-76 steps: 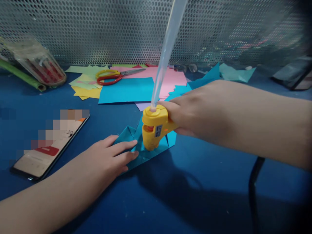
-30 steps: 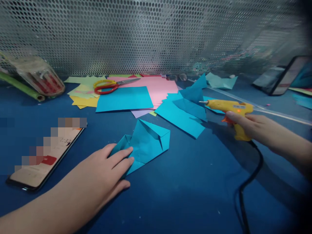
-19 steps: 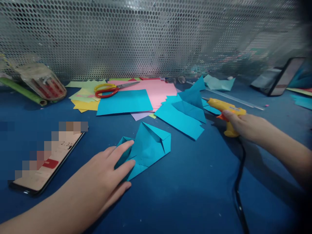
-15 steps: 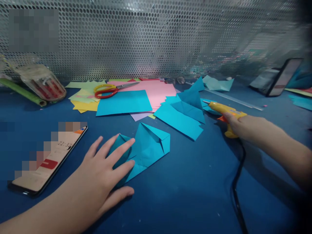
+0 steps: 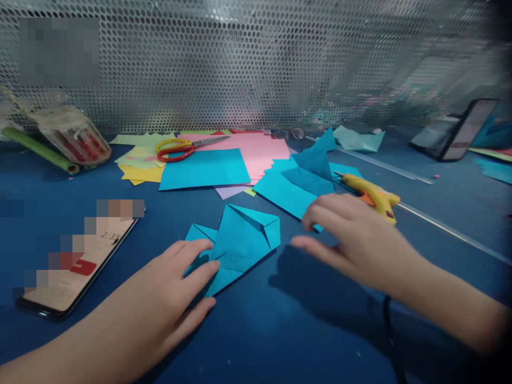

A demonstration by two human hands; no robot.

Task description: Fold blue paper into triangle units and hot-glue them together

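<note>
A folded cyan paper piece (image 5: 240, 242) lies on the blue table (image 5: 280, 330). My left hand (image 5: 176, 288) rests flat on its left corner, fingers stretched out. My right hand (image 5: 352, 240) hovers just right of the fold, empty, with fingers loosely spread and the thumb pointing toward the paper. The yellow glue gun (image 5: 372, 194) lies on the table behind my right hand, nozzle pointing left, apart from the hand. Its clear glue stick (image 5: 444, 229) trails off to the right.
A phone (image 5: 76, 261) lies at the left. Coloured paper sheets (image 5: 208, 166), red-and-yellow scissors (image 5: 180, 149) and cyan folded pieces (image 5: 304, 181) lie behind. A green roll (image 5: 40, 152) and a plastic packet sit far left. Another phone (image 5: 456, 133) leans far right. A perforated metal wall backs the table. The black cord (image 5: 390, 330) runs near right.
My right hand let go of the glue gun, which now lies on the table, and moved left toward the folded paper. My left hand settled flat on the fold's corner.
</note>
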